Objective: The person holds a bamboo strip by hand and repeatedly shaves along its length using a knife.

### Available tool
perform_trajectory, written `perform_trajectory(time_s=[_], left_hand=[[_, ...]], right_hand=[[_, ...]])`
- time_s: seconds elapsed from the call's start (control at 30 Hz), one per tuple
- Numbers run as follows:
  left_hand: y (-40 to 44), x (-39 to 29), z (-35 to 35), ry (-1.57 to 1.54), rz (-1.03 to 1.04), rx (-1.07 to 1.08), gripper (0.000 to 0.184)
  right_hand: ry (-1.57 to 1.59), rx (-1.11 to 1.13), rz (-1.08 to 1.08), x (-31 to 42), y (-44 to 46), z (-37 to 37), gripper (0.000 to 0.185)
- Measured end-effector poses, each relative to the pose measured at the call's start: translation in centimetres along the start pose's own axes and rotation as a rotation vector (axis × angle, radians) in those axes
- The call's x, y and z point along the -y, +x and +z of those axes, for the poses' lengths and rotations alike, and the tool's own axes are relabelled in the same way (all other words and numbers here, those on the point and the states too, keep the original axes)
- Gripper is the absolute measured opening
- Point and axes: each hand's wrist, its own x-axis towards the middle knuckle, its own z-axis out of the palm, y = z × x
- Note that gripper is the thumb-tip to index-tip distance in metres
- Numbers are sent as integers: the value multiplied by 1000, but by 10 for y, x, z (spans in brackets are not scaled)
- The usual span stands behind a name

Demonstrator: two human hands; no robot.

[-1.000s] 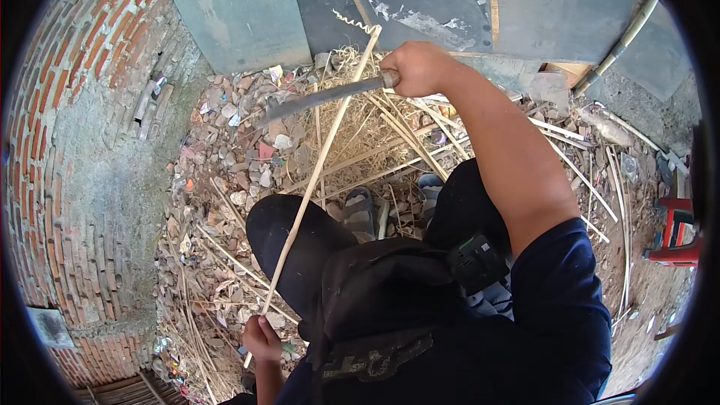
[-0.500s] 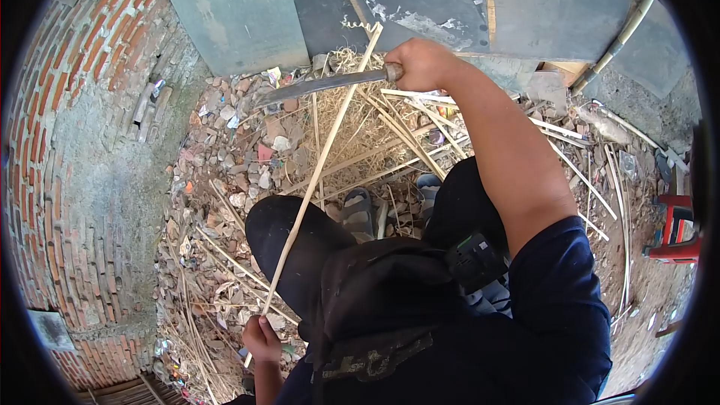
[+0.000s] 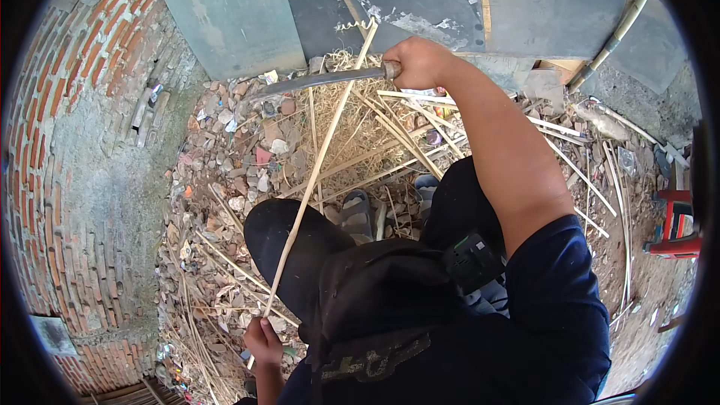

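Note:
My right hand (image 3: 421, 62) is closed round the handle of a long machete (image 3: 322, 79), whose blade points left. The blade crosses a pale bamboo strip (image 3: 319, 161) near its far end and appears to touch it. A thin curled shaving (image 3: 356, 25) hangs at the strip's tip. My left hand (image 3: 263, 340) grips the near end of the strip, low at the left of my body. The strip runs slantwise over my bent left knee (image 3: 289, 244).
A worn brick wall (image 3: 90, 180) stands at the left, and grey panels (image 3: 420, 7) close off the far side. Rubble (image 3: 225, 180), fine shavings (image 3: 349, 124) and loose bamboo strips (image 3: 397, 135) cover the ground. A red stool (image 3: 675, 225) is at the right.
The view has shifted very slightly. Both hands, the machete and the bamboo strip keep nearly the same positions.

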Motion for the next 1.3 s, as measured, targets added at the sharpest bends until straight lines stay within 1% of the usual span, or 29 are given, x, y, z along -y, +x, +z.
perform_trajectory(time_s=[0.1, 0.2, 0.3, 0.4, 0.5, 0.6, 0.67, 0.7, 0.73, 0.83, 0.93, 1.03, 1.13, 1.23, 1.27, 1.3], left_hand=[[-5, 2, -4, -6, 7, -10, 39], [-1, -5, -5, -7, 45, -1, 37], [-1, 1, -2, 0, 62, -4, 35], [-1, 0, 3, -8, 58, -11, 35], [-1, 2, 4, -5, 76, -27, 36], [-10, 12, 2, -20, 49, -34, 36], [-17, 23, 4, -51, 24, -26, 36], [-19, 28, 8, -74, 11, -17, 35], [-21, 32, 13, -100, -1, -6, 35], [-20, 28, 16, -104, -21, 12, 33], [-7, 2, 7, -91, -13, 53, 31], [0, -2, -1, -223, -106, 186, 32], [7, -20, -12, -260, -171, 357, 34], [8, -19, -7, -357, -181, 400, 36], [9, -20, -6, -310, -177, 397, 36], [12, -21, -4, -303, -170, 378, 35]], right_hand=[[166, -192, 183, -34, 10, 17, 27], [128, -209, 284, -40, 5, 14, 26], [154, -200, 241, -26, 2, 5, 25], [152, -88, 53, -13, -1, -2, 27], [35, -20, 16, -1, -5, -9, 25], [109, -203, 326, -42, 9, 11, 31], [241, -241, 472, -70, 10, 16, 36], [307, -256, 547, -72, 8, 14, 38], [326, -299, 544, -72, 3, 14, 39], [331, -257, 497, -62, -3, 2, 40], [373, -186, 365, -46, -4, 3, 40], [357, -163, 252, -23, -4, -3, 40], [359, -202, 129, -10, 5, 4, 31], [354, -138, 31, 11, 3, 4, 28], [338, -123, -26, 15, 4, 9, 22], [296, -60, -52, 22, 5, 9, 20]])
